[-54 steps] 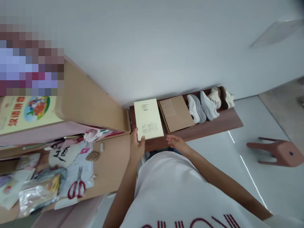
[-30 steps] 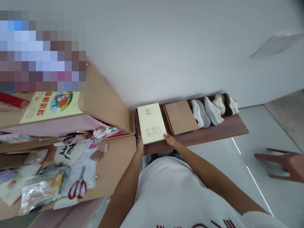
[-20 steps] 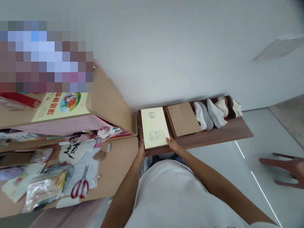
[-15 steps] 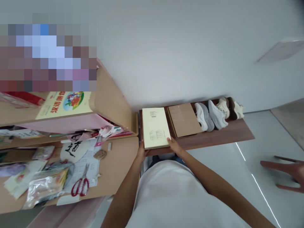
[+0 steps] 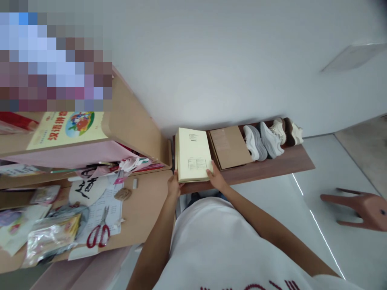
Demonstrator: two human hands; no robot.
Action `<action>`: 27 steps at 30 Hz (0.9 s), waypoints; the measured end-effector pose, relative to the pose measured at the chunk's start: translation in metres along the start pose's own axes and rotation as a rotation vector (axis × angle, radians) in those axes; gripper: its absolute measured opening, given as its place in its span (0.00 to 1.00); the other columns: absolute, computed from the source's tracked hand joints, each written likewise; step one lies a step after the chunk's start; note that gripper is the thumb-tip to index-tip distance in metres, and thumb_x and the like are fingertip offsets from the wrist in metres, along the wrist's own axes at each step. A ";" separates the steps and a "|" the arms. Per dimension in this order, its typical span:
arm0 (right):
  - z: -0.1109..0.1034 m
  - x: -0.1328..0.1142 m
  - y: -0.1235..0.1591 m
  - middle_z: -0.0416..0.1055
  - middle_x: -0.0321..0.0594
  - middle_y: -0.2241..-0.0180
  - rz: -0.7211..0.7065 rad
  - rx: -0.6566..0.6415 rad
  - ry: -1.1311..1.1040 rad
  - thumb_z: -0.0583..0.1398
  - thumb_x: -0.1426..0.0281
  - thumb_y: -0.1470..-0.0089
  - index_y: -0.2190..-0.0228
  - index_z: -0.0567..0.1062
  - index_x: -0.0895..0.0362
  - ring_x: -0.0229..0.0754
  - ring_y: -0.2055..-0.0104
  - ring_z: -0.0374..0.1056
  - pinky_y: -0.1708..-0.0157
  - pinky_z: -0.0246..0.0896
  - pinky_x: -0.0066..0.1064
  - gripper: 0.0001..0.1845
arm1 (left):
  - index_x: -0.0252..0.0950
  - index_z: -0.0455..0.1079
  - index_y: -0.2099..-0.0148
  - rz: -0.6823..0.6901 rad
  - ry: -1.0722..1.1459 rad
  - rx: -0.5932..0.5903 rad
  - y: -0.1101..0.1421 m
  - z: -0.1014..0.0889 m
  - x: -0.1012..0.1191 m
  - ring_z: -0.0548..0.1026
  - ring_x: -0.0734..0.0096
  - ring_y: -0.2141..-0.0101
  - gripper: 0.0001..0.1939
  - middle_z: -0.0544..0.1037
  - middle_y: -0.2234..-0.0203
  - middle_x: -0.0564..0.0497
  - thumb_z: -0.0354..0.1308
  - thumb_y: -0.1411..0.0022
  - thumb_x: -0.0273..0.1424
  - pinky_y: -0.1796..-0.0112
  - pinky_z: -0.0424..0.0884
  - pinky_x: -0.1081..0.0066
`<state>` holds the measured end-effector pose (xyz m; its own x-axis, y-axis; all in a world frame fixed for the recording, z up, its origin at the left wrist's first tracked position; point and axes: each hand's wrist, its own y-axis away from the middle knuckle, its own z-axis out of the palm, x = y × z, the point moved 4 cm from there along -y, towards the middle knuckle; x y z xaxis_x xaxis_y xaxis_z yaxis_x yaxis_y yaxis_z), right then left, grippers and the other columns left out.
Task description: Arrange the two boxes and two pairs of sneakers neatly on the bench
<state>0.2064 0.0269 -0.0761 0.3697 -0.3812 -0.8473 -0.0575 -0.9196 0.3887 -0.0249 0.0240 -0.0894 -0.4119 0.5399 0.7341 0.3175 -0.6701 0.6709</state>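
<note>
A pale yellow flat box lies on the left end of a low dark-brown bench, its left side tilted up off the bench. My left hand grips its near left corner. My right hand holds its near right corner, fingers on top. A brown cardboard box lies flat right beside it.
Two pairs of pale sneakers stand on the bench by the wall. A wooden desk at left carries red scissors, papers and plastic bags, with a shelf above. A reddish plastic stool stands on the white floor at right.
My right hand came onto the yellow box's near right corner, joining the left hand. The box's left side has lifted off the bench since half a second ago.
</note>
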 end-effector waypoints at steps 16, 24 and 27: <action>0.036 -0.053 -0.003 0.50 0.45 0.27 -0.101 -0.224 -0.069 0.62 0.41 0.46 0.28 0.53 0.53 0.54 0.24 0.41 0.26 0.36 0.49 0.55 | 0.38 0.75 0.55 0.453 -0.629 0.174 0.037 0.022 0.044 0.76 0.42 0.46 0.21 0.82 0.54 0.36 0.62 0.38 0.50 0.42 0.68 0.52; 0.031 -0.048 -0.003 0.61 0.42 0.31 -0.162 -0.203 -0.184 0.58 0.46 0.39 0.29 0.56 0.51 0.49 0.25 0.46 0.27 0.40 0.47 0.44 | 0.37 0.74 0.50 0.427 -0.542 0.112 0.045 0.035 0.033 0.76 0.43 0.45 0.21 0.81 0.52 0.37 0.68 0.41 0.43 0.42 0.67 0.54; 0.031 -0.050 -0.002 0.62 0.42 0.31 -0.185 -0.208 -0.226 0.57 0.48 0.38 0.29 0.57 0.51 0.48 0.25 0.47 0.27 0.39 0.47 0.43 | 0.38 0.74 0.46 0.418 -0.577 0.074 0.046 0.032 0.031 0.76 0.44 0.45 0.23 0.81 0.49 0.39 0.68 0.40 0.43 0.41 0.67 0.54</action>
<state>0.1596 0.0452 -0.0463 0.1403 -0.2431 -0.9598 0.1896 -0.9448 0.2670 0.0039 0.0259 -0.0328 0.2682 0.4425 0.8557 0.4157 -0.8545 0.3115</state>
